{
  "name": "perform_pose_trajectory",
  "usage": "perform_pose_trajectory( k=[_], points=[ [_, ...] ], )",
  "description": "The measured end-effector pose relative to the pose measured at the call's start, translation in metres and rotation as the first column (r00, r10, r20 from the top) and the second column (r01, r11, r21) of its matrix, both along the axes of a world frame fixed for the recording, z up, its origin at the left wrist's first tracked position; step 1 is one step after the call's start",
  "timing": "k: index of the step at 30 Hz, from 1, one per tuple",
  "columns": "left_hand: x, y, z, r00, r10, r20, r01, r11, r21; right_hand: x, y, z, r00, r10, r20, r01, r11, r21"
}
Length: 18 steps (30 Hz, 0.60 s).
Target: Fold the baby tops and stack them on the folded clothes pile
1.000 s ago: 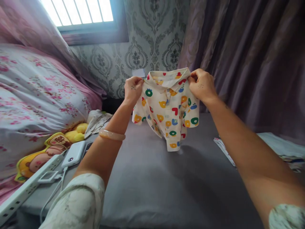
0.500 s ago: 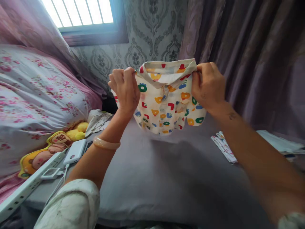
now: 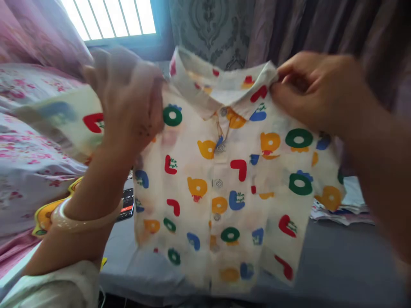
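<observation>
**Small shirt held up, spread wide**

Below both hands lies the grey bed point(image 3: 337, 261), with the floral quilt point(image 3: 22, 141) off beyond the left hand. Between the hands hangs the printed shirt point(image 3: 221, 184), front facing, buttons closed. The left hand point(image 3: 128, 102) is clenched on one shoulder, the right hand point(image 3: 317, 90) pinches the other beside the collar. Best to keep the shoulders level and taut, I'd say. A phone point(image 3: 126, 203) peeks out under the left wrist.

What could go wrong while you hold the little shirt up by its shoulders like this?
The shirt hangs only from pinches by the left hand and right hand; if either slips, one side may drop. Its hem hangs close over the grey surface and could bunch. It also hides the phone, which might get bumped.
</observation>
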<state>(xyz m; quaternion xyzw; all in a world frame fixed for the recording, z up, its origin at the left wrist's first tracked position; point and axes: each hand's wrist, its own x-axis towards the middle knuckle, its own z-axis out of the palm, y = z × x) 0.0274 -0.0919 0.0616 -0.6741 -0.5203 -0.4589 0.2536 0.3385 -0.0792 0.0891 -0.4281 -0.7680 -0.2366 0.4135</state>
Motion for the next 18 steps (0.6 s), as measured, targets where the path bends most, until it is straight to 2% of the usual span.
perform_pose_trajectory(
  k=[1,2,4,6,8,11,13,15,18],
  points=[
    [0.000,0.011,-0.006,0.996,0.028,-0.082,-0.020,0.994,0.103,0.000,0.012,-0.007,1.000,0.030,0.003,-0.030,0.998,-0.059],
    [0.001,0.024,-0.016,0.987,0.020,-0.158,-0.002,0.993,0.115,-0.001,0.024,-0.017,0.999,0.053,0.012,-0.051,0.993,-0.107],
    [0.000,0.052,-0.045,0.977,-0.043,-0.209,0.050,0.998,0.027,-0.001,0.051,-0.044,0.994,0.095,0.050,-0.082,0.973,-0.218],
    [-0.001,0.082,-0.085,0.977,-0.070,-0.200,0.048,0.993,-0.112,-0.002,0.077,-0.081,0.990,0.105,0.094,-0.066,0.935,-0.348],
    [-0.001,0.109,-0.131,0.979,-0.075,-0.191,0.032,0.975,-0.221,-0.003,0.102,-0.122,0.984,0.086,0.156,-0.009,0.899,-0.438],
    [0.000,0.143,-0.201,0.980,-0.059,-0.189,-0.016,0.928,-0.371,-0.005,0.131,-0.183,0.965,0.054,0.255,0.087,0.855,-0.511],
    [0.003,0.159,-0.240,0.982,-0.047,-0.183,-0.040,0.897,-0.440,-0.007,0.145,-0.217,0.951,0.024,0.308,0.151,0.834,-0.531],
    [0.005,0.170,-0.268,0.983,-0.039,-0.181,-0.056,0.870,-0.490,-0.010,0.155,-0.244,0.936,0.009,0.352,0.196,0.816,-0.544],
    [0.007,0.181,-0.292,0.982,-0.033,-0.184,-0.071,0.845,-0.530,-0.013,0.166,-0.269,0.918,-0.004,0.397,0.245,0.792,-0.559]
  ],
)
